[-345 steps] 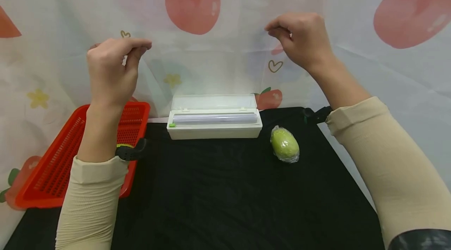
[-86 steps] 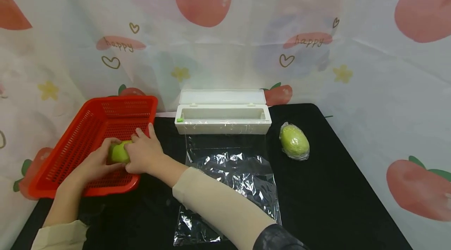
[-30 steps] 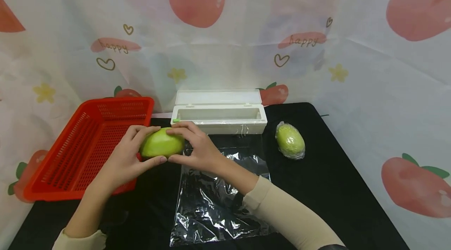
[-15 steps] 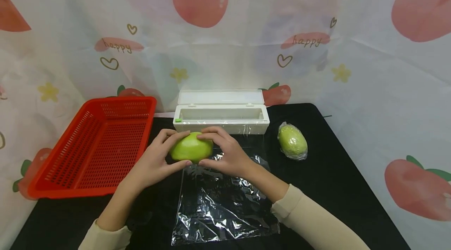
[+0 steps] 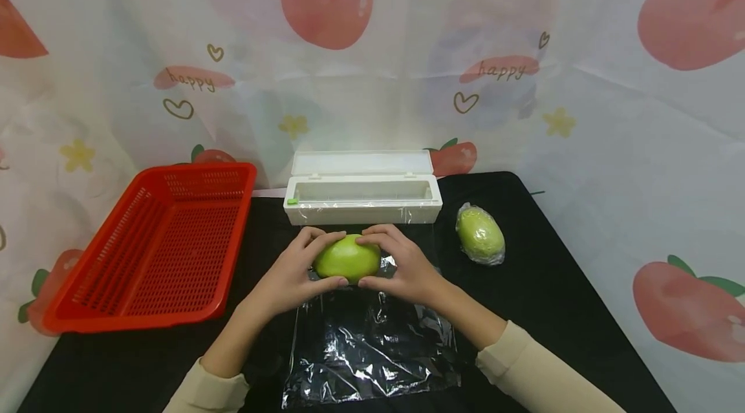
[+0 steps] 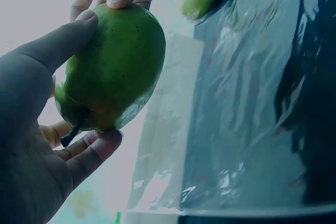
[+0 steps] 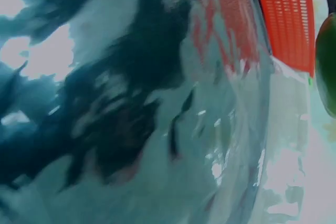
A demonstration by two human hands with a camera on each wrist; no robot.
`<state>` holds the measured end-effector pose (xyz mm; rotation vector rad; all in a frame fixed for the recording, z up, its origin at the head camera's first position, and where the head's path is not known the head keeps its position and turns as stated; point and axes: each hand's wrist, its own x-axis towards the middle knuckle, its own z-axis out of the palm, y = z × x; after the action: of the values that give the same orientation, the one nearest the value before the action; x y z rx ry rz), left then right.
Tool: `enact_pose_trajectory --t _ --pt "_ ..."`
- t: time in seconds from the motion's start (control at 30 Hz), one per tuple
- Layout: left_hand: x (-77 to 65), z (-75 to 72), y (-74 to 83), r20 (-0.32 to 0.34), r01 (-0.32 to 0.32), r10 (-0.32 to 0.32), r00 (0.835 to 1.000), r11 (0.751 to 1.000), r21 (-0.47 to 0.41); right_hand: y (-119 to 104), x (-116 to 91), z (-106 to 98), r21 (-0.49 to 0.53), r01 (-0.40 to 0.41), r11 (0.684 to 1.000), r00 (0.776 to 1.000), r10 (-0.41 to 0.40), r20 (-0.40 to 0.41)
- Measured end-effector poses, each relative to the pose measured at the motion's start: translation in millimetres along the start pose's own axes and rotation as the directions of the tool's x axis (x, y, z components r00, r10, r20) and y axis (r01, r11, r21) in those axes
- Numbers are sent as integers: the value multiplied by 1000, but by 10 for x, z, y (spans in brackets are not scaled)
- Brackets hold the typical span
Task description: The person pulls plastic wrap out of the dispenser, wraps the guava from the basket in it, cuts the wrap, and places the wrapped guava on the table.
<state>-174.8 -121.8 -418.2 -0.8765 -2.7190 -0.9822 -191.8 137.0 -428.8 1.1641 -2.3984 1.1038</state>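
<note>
Both hands hold a green mango (image 5: pixel 348 259) over the cling film. My left hand (image 5: pixel 291 277) grips its left end, thumb in front and fingers behind. The right hand (image 5: pixel 410 267) grips the opposite end the same way. In the left wrist view, the mango (image 6: pixel 115 61) shows a short dark stem near the left palm. Below lies a sheet of clear cling film (image 5: pixel 372 361), drawn from the white cling film box (image 5: pixel 362 214) toward the front of the table. The box's lid stands raised. Only an edge of the mango (image 7: pixel 327 66) shows in the right wrist view.
A second mango (image 5: pixel 480 234), wrapped in film, lies right of the box. The red plastic basket (image 5: pixel 234 245) stands at the left with nothing in it. A black cloth (image 5: pixel 559 335) covers the table, and a fruit-print curtain (image 5: pixel 396 44) hangs behind.
The box was loaded with a film roll and no sheet was out; film now lies across the table. Both hands took the mango from the basket and carried it right, over the film.
</note>
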Motion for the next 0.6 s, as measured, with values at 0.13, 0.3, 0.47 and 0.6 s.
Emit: enact_pose_trajectory --t 0.13,0.3,0.47,0.6 --pt "0 135 6 35 -4 5 999 999 -36 27 -130 -44 -13 -22 1000 999 22 31" --pt "7 275 28 91 -10 14 996 999 -43 63 -280 -92 -34 -22 999 998 23 50" --pt "6 382 42 127 -13 21 992 998 -58 84 -389 -120 -56 -35 998 996 39 76" --pt "-11 444 53 148 0 10 989 998 -69 100 -455 -120 -60 -41 997 995 47 90"
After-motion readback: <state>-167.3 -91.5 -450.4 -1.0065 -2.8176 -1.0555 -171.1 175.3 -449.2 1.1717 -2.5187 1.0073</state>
